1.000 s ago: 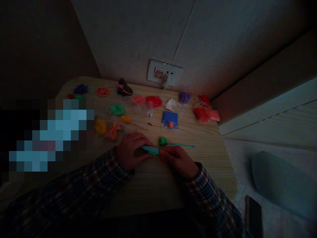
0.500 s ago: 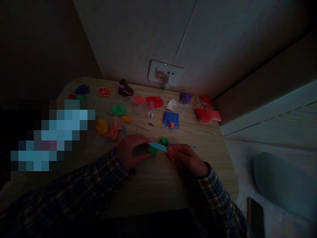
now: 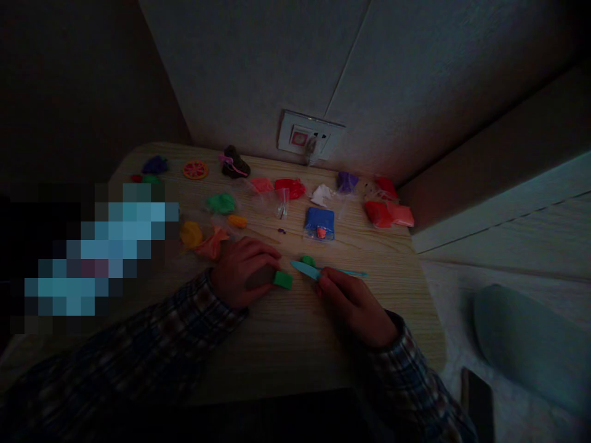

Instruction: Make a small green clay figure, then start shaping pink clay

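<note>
The room is dim. My left hand [image 3: 244, 271] rests on the wooden table [image 3: 286, 344], its fingers curled against a small green clay block [image 3: 282, 280]. My right hand [image 3: 348, 298] is closed on a light blue plastic knife [image 3: 305, 269], whose blade points left and lies just right of the block. A second green clay lump [image 3: 308, 261] lies behind the blade, beside a thin blue stick [image 3: 344, 271].
Many clay pieces and small bags are strewn over the far half of the table: a blue bag [image 3: 319, 221], red bags [image 3: 388, 213], green clay [image 3: 220, 203], an orange piece [image 3: 210, 243]. A wall socket [image 3: 309, 135] sits behind. A phone [image 3: 478, 403] lies on the floor at right.
The knife has come off the green block and drawn back to the right with my right hand. The block now lies uncovered by my left fingers.
</note>
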`<state>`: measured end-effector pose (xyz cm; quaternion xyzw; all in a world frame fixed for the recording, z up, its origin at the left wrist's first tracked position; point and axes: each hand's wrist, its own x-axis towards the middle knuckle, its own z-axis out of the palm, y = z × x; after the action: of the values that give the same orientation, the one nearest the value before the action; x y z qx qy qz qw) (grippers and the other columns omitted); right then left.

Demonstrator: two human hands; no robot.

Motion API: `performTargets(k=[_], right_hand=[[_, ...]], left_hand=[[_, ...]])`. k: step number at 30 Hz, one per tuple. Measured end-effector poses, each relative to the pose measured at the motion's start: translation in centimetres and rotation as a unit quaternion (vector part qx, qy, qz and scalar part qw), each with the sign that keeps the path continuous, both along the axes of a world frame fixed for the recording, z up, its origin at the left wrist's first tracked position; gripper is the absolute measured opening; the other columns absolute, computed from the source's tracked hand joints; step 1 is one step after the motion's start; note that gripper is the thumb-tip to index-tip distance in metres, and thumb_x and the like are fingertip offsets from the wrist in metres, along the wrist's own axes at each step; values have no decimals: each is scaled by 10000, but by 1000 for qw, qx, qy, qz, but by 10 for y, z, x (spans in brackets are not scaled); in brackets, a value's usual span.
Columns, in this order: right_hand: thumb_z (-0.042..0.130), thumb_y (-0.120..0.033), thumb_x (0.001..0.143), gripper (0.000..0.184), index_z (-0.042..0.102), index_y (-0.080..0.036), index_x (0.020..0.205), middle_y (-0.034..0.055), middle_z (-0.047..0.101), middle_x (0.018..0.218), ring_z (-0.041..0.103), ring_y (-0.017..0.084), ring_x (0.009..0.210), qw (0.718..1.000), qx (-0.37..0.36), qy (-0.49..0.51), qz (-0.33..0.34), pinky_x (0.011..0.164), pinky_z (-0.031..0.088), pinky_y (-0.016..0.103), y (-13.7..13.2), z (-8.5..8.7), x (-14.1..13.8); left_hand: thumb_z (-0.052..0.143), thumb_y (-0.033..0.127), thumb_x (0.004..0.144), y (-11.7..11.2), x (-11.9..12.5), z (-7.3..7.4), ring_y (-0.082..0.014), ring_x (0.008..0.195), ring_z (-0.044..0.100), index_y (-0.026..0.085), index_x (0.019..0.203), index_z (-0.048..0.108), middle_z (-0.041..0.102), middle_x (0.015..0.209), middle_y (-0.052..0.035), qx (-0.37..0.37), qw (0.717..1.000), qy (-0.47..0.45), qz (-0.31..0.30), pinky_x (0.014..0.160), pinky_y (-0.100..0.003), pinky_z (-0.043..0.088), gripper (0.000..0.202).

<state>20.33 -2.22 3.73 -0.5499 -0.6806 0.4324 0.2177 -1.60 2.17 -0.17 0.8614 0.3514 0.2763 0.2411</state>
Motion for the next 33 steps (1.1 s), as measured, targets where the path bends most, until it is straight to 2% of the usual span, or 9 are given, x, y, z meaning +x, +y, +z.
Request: performTargets(k=[4,9,15,21,26,33], right_hand=[[358,-344,886,215,443,-198,752,-12,465,596,430,128,538,998,44,-43,-19,526,321,254,-3,-1,-9],[341,-318,900,263,415,-199,677,1,474,601,447,133,553,996,43,-67,38,542,307,256,-1,-5,-17],[366,-301,901,297,451,-189,640,7,501,599,474,139,569,989,14,-121,78,568,292,262,3,-5,-26],[389,-278,886,309,446,-182,598,-4,446,568,443,135,573,980,-53,-180,74,575,254,275,10,0,-33],[377,-255,873,364,342,-186,517,-44,322,511,328,94,503,982,-140,-92,85,518,238,250,18,0,-30],[394,-274,850,341,376,-185,521,-46,332,509,309,92,495,983,-165,-56,58,512,238,255,22,-5,-26]], left_hand=[[559,262,754,2,-2,0,-225,961,523,181,891,610,620,1015,-63,11,1000,13,-2,848,-381,407,167],[609,322,733,1,0,1,-234,965,512,170,945,608,623,1006,-70,-1,1000,25,-1,850,-386,397,261],[556,362,780,1,2,3,-218,921,524,197,855,640,636,943,-45,-20,1000,18,-4,823,-364,389,200],[583,345,762,1,2,3,-213,899,531,191,851,641,639,917,-43,-18,999,32,-2,798,-345,387,188],[580,343,767,1,2,3,-207,878,534,186,845,646,641,897,-41,-12,999,37,1,790,-342,382,188],[607,356,761,1,2,1,-209,874,529,181,829,653,642,882,-38,-18,1000,25,5,784,-340,379,193]])
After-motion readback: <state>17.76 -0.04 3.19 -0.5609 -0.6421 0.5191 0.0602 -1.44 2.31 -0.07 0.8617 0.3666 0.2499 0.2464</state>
